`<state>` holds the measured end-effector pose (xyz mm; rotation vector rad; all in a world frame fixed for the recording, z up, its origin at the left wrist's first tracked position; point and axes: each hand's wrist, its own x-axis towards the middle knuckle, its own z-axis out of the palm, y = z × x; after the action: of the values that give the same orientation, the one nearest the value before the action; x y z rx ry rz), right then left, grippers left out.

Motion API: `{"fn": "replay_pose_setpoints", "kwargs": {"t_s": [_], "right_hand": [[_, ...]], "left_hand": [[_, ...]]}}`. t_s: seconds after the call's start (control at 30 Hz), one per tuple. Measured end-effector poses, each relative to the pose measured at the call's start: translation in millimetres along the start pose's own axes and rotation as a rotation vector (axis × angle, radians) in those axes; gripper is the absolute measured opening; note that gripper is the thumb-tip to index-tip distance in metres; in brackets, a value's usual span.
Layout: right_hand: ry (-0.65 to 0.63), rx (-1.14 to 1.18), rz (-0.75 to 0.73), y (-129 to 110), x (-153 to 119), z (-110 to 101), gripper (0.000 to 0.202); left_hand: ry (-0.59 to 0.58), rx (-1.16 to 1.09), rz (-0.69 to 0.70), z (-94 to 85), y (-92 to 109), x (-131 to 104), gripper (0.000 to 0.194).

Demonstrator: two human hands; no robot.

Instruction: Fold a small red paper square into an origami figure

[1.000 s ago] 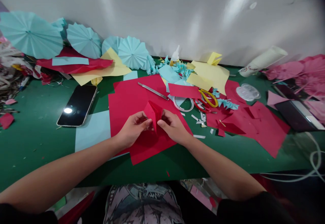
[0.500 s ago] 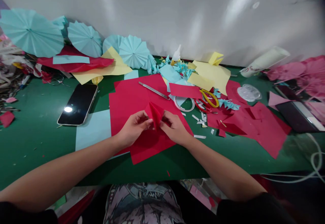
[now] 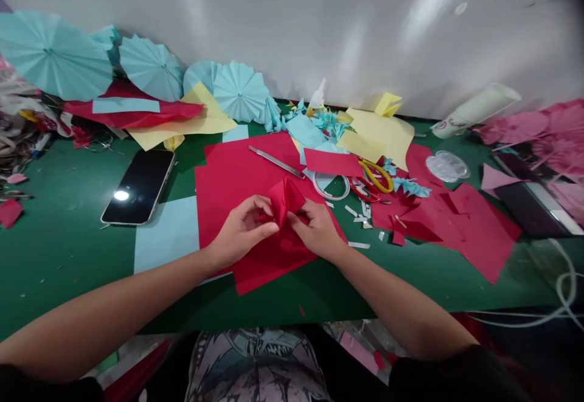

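Observation:
A small folded red paper [image 3: 286,198] stands up between my two hands, its creased layers partly spread at the top. My right hand [image 3: 316,228] pinches its right side between thumb and fingers. From the left, my left hand [image 3: 244,228] has its curled fingers and thumb at the paper's left edge; a bit of red shows between them. Large red paper sheets [image 3: 228,192] lie under both hands. Just beyond, a slim silver craft knife [image 3: 277,162] rests on the sheets. The fingertips are partly hidden by the folds.
A phone [image 3: 138,186] and a light blue sheet [image 3: 166,235] lie to the left. Pleated blue paper rosettes [image 3: 241,92] line the wall. Yellow-handled scissors [image 3: 376,176], a tape roll [image 3: 331,187] and paper scraps lie right of centre. A white cable [image 3: 566,286] hangs at the right edge.
The folded red paper has turned and its layers have spread wider, leaning towards the right hand. My left thumb and fingers have moved further apart.

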<state>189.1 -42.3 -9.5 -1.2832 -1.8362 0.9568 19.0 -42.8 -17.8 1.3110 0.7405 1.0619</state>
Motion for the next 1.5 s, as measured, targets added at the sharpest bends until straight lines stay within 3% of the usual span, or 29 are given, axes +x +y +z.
{"fn": "replay_pose_setpoints", "kwargs": {"t_s": [0.1, 0.23, 0.4, 0.53, 0.97, 1.2, 1.3, 1.4, 1.5], "right_hand": [[-0.013, -0.034, -0.012, 1.4, 0.4, 0.6, 0.024], [0.011, -0.078, -0.049, 3.3, 0.5, 2.0, 0.022], [0.005, -0.032, -0.054, 1.8, 0.5, 2.0, 0.016], [-0.006, -0.015, -0.044, 0.8, 0.0, 2.2, 0.013], [0.006, 0.050, 0.012, 7.8, -2.5, 4.3, 0.033], [0.028, 0.012, -0.065, 2.5, -2.5, 2.3, 0.019], [0.020, 0.018, -0.050, 0.6, -2.4, 1.0, 0.020], [0.000, 0.006, -0.024, 0.9, -2.5, 1.6, 0.020], [-0.033, -0.042, -0.052, 1.7, -2.1, 2.6, 0.020]], "left_hand": [[-0.009, 0.027, -0.014, 0.4, -1.5, -0.6, 0.023], [0.034, 0.111, -0.032, 0.6, -3.1, -1.1, 0.018], [0.030, 0.138, -0.050, -0.2, -4.7, -3.1, 0.030], [0.025, 0.187, -0.040, -1.0, -4.9, -2.7, 0.024], [0.033, 0.266, 0.024, -2.8, -5.4, -1.3, 0.014], [0.111, 0.508, 0.116, -3.7, -3.3, -1.7, 0.012], [0.127, 0.388, 0.066, -1.2, -6.1, -3.0, 0.013], [0.154, 0.148, 0.009, 1.1, -9.3, -4.1, 0.028], [0.172, 0.090, -0.021, 1.0, -9.4, -3.9, 0.038]]}}
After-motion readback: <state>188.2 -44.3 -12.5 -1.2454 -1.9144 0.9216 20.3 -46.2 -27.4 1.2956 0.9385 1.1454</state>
